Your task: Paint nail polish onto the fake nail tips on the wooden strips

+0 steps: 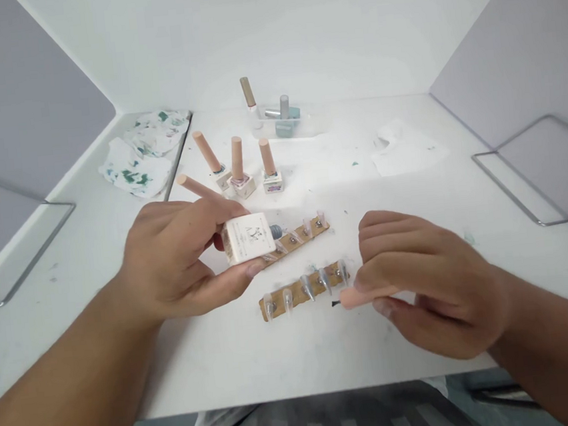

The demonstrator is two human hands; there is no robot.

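My left hand (182, 256) grips a white nail polish bottle (251, 237), tipped on its side with its uncapped neck facing right. A peach cap (200, 187) shows just behind that hand; its lower end is hidden. Pinched in my right hand (431, 279) is a nail polish brush (362, 296) with a peach handle, its dark bristles pointing left. The bristles are close to the right end of the front cardboard strip (297, 297), which carries several nail tips, some silvery and some clear. Behind it lies a second strip (310, 229) with nail tips, partly covered by the bottle and my left hand.
Several peach-capped bottles (238, 167) stand beyond my left hand. At the back, a clear tray (306, 127) holds more bottles. Stained tissues (138, 163) lie at back left, a white tissue (403, 148) at right. Metal wire frames (541, 223) flank both sides.
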